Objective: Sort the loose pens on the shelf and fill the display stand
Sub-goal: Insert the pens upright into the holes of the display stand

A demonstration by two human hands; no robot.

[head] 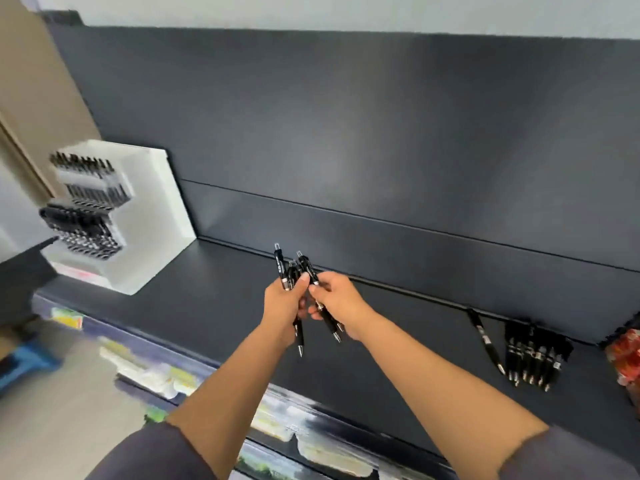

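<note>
display stand [138, 216], far left: motion-blurred; its racked pens [86, 202] smear together, count unreadable. held pens [279, 268]: mid barrels hidden inside the grip of left hand [282, 303] and right hand [341, 303]; exact number cannot be told. print on loose pens [533, 358], right: too small to read. red packet [625, 355]: cut by right edge. goods [152, 372] under the shelf [207, 306], near: blurred, unidentifiable.

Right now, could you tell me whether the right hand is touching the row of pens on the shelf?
Apart. The head view shows the right hand pinching a pen, with bare shelf between it and the row of pens.
</note>
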